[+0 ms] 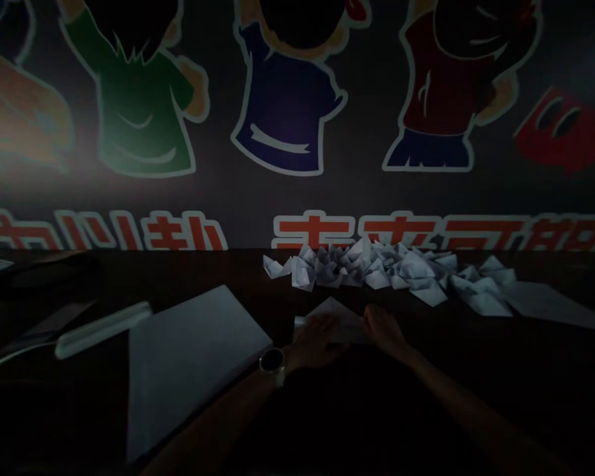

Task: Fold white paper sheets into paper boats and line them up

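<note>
White folded paper (338, 316) lies on the dark desk (74, 403), the left hand (315, 342) flat across it, the right hand (383, 329) open against its edge; paper boats (371, 268) heap beyond.

The left hand (317, 342), wearing a dark-faced wristwatch (272, 362) with a pale strap, and the right hand (384, 330) rest on a folded white paper triangle (340, 316) on the dark tabletop (218, 277), below a heap of white paper boats (357, 268), beside a flat stack of white paper (193, 363).
</note>
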`<state>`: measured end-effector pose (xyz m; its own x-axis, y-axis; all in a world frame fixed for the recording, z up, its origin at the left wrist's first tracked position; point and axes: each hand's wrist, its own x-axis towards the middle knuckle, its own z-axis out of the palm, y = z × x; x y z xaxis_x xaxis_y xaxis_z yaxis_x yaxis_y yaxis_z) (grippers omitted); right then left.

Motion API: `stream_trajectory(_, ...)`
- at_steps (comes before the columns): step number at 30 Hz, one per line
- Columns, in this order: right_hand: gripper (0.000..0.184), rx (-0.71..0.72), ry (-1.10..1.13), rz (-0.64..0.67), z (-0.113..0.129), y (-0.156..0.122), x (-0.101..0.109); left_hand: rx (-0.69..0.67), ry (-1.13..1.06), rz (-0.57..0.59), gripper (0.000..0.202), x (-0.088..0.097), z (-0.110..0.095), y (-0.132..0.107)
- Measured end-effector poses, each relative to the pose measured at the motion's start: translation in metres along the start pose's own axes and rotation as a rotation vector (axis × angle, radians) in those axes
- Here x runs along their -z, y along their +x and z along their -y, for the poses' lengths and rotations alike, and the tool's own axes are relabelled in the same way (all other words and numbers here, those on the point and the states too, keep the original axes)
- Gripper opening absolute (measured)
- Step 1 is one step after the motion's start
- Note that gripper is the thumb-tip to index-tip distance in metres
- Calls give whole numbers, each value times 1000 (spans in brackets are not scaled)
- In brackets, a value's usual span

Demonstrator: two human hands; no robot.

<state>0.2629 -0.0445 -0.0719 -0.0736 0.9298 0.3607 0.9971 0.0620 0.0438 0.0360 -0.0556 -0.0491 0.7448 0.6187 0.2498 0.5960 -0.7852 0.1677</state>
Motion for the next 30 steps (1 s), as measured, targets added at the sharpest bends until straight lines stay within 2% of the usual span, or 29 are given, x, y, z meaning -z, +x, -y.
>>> stream_trajectory(5,16,-20,25,-22,0,-3,2,17,-5,54,69,12,14,-21)
stream_trajectory(11,19,-82,46,-6,-3,-4,7,37,4,79,73,18,11,-26)
stream_trajectory(17,14,-112,-11,12,-30,-9,4,44,4,63,72,16,11,-25)
stream_trajectory(20,15,-135,-7,-18,-36,-13,11,35,2,46,71,16,12,-26)
stream_trajectory(23,21,-80,1,-133,-16,-13,25,20,-1,32,70,16,11,-26)
stream_trajectory(25,33,109,52,-179,10,-11,33,17,5,26,69,17,10,-26)
stream_trajectory(27,45,349,115,-123,40,-9,34,20,13,38,68,18,9,-26)
stream_trajectory(28,50,415,158,-74,54,-9,32,22,16,46,67,19,9,-26)
stream_trajectory(30,57,438,243,32,73,-10,24,14,19,53,69,19,9,-26)
